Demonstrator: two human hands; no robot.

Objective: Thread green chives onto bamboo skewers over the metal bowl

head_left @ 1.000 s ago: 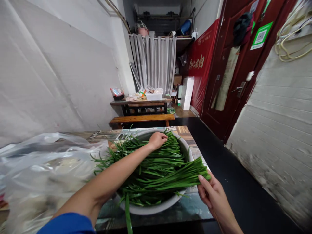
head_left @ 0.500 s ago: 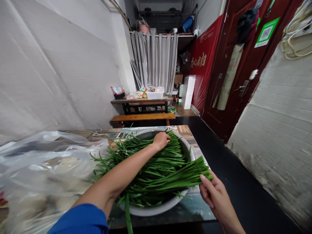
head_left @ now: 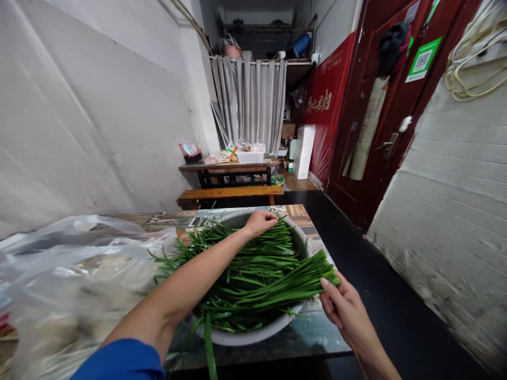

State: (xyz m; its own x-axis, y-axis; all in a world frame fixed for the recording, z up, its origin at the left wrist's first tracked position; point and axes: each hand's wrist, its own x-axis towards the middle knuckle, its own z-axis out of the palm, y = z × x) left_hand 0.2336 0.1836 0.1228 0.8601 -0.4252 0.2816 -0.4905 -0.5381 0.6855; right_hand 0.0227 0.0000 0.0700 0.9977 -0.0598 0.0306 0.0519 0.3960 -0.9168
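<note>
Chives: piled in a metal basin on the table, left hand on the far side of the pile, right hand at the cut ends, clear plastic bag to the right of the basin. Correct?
Not quite. In the head view the clear plastic bag lies left of the basin, not right. The rest holds: chives piled in it on the table, left hand on the far side, right hand at the cut ends.

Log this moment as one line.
left hand: on chives, far side | right hand: at cut ends | chives: in metal basin | plastic bag: left

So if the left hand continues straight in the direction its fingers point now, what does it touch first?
Probably the far rim of the metal basin. The left hand rests on the Chinese chives, fingers pointing to the far right, toward that rim. Beyond it is only the table edge. Depth is unclear.
</note>
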